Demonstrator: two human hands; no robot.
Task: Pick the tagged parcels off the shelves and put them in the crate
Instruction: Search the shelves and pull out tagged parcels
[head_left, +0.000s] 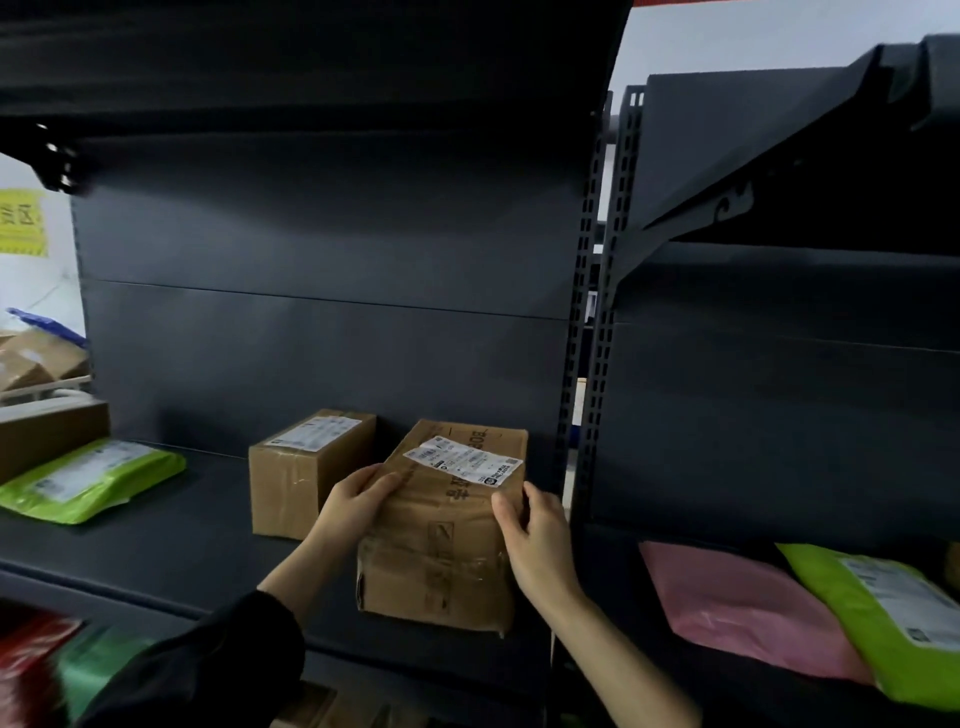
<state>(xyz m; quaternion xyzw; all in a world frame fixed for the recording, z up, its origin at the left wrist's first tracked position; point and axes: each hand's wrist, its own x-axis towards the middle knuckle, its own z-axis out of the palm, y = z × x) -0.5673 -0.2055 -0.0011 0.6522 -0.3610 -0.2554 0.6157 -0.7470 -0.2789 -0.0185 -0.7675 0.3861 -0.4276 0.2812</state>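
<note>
A long brown cardboard parcel (441, 535) with a white shipping label on top lies on the dark shelf (171, 551), its near end at the shelf's front edge. My left hand (358, 501) grips its left top edge and my right hand (535, 535) grips its right side. A smaller brown labelled box (301, 467) stands just to its left, further back. No crate is in view.
A green mailer bag (93, 480) and a brown box (47, 431) lie at the shelf's left end. On the right-hand shelf unit lie a pink bag (737, 608) and a green labelled bag (883, 618). Perforated uprights (587, 364) divide the units. More bags sit on the shelf below.
</note>
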